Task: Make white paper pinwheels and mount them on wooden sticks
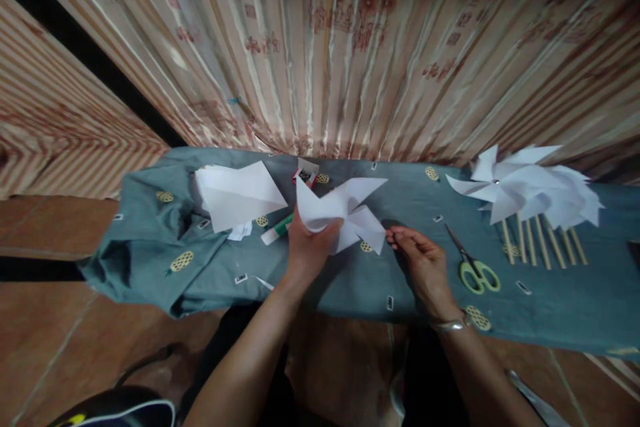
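Note:
A white paper pinwheel (pixel 345 203) with folded blades is held up over the cloth-covered table. My left hand (pixel 314 240) grips it near the centre, thumb on top of the paper and the other fingers hidden beneath. At the tip of the right-hand blade is my right hand (pixel 417 252), its thumb and fingertips pinched together at the paper's edge. Just behind the pinwheel stands a small open red box (pixel 304 177) with dark contents too small to name. A green and white glue stick (pixel 276 231) lies left of my left hand.
Scissors with green handles (pixel 479 275) lie right of my right hand. Farther right, several finished pinwheels (pixel 545 190) on wooden sticks overlap in a pile. White paper sheets (pixel 237 197) and small scraps (pixel 241 231) lie left. A patterned curtain (pixel 345 53) hangs behind the table.

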`<move>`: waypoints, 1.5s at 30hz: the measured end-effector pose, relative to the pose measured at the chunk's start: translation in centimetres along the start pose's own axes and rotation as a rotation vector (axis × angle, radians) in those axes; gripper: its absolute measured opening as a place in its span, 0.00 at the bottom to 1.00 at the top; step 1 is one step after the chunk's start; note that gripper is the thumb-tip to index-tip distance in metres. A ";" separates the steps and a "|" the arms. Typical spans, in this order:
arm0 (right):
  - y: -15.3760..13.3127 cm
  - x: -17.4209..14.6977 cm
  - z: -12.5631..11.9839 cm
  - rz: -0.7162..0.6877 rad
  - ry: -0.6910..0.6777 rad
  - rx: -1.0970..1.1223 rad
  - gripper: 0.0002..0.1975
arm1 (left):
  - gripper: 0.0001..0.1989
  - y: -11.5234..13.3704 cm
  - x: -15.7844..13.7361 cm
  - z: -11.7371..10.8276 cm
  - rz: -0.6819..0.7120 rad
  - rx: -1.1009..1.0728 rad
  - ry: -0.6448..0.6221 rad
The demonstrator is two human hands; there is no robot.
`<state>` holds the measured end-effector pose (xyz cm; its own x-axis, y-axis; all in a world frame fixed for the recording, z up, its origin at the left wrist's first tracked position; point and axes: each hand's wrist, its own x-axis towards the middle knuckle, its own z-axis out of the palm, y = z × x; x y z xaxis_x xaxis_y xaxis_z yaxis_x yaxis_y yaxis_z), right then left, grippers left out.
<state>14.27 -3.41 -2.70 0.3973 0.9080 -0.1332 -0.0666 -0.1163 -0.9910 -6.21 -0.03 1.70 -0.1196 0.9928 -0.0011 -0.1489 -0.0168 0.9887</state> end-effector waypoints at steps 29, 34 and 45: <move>0.4 3.8 10.5 -0.267 -0.226 -0.318 0.14 | 0.29 4.7 3.7 -9.9 0.154 -0.384 0.561; -0.4 4.1 11.4 -0.403 -0.224 -0.444 0.12 | 0.28 5.0 3.7 -10.2 0.167 -0.407 0.577; -5.1 7.0 18.3 -0.953 -0.387 -1.055 0.13 | 0.30 5.3 3.5 -10.3 0.165 -0.416 0.575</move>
<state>0.63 10.92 1.71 -0.3678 0.8373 0.4045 0.8246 0.4947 -0.2743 -17.56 2.11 5.40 -0.6529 0.7559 -0.0485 -0.4312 -0.3182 0.8443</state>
